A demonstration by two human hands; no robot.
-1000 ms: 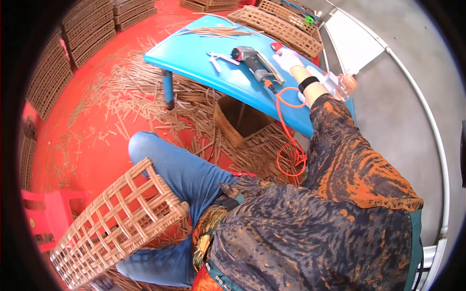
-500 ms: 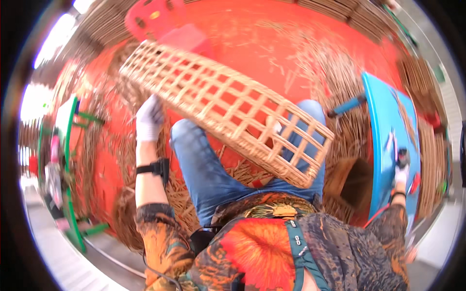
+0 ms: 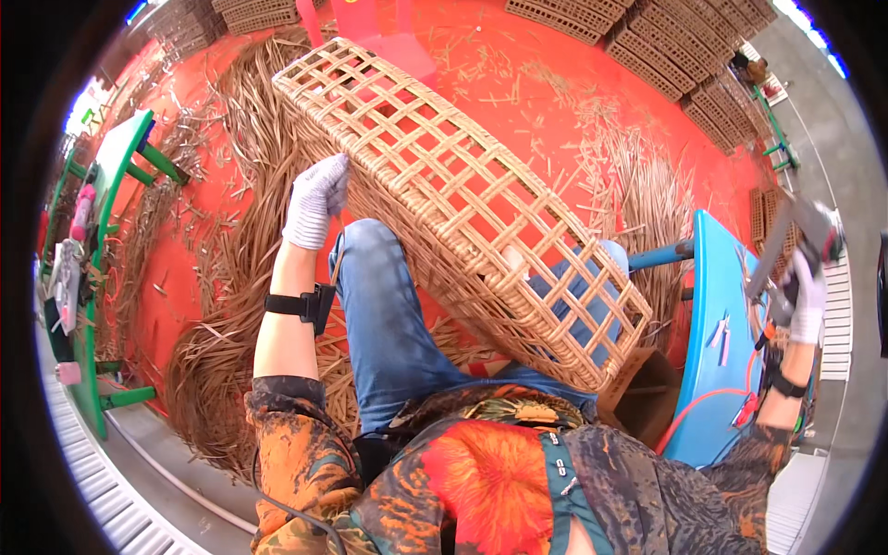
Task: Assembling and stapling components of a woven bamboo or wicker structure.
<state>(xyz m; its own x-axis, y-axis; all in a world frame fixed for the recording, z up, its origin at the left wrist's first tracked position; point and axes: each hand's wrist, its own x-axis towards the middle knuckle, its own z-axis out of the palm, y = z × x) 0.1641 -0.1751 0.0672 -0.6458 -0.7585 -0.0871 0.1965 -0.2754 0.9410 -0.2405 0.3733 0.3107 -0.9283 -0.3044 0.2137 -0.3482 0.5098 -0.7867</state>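
Note:
A long, open-weave wicker basket [image 3: 462, 176] of tan strands lies slantwise over my knees, its lattice side facing up. At its left long edge, my left hand [image 3: 317, 199] in a white striped glove is closed on the basket's side. A thin strand hangs beside that fist; whether the fingers pinch it too is hidden. Raised above the blue table's far right side, my gloved right hand [image 3: 807, 301] is wrapped round a grey-and-black nail gun [image 3: 803, 236], which motion blurs. My right hand is well apart from the basket.
The blue table [image 3: 703, 333] carries pliers [image 3: 720, 338] and a red hose [image 3: 708, 396]. A brown woven box [image 3: 643, 393] stands beside my right knee. Loose strands [image 3: 217, 370] heap at left, near a green-framed table [image 3: 116, 203]. A red chair [image 3: 398, 55] and stacked woven panels [image 3: 661, 46] are farther off.
My right hand has lifted the nail gun off the blue table, up and outward to the right. The basket has tilted more steeply, and my left hand has shifted slightly up and right.

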